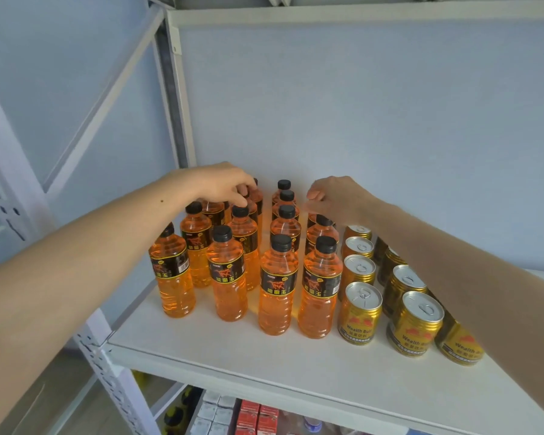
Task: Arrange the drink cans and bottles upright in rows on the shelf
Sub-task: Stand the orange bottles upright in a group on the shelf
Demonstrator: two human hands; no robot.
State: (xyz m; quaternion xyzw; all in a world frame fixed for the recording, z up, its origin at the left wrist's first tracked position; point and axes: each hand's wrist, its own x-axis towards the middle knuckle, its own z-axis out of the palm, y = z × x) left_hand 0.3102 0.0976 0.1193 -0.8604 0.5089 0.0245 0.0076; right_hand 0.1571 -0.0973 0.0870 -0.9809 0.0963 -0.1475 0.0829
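Observation:
Orange drink bottles (277, 287) with black caps stand upright in four rows running front to back on the white shelf (233, 350). Gold cans (360, 315) stand upright in rows to their right. My left hand (223, 183) reaches over the second row and pinches the cap of a rear bottle (255, 199). My right hand (336, 196) hovers over the back of the fourth row with loosely curled, blurred fingers; nothing shows between thumb and fingers. My right forearm hides part of the far-right can row (459, 343).
A grey metal upright (176, 89) and the wall close the shelf at back and left. The shelf's front strip is bare. Red and white cartons (252, 416) sit on the shelf below.

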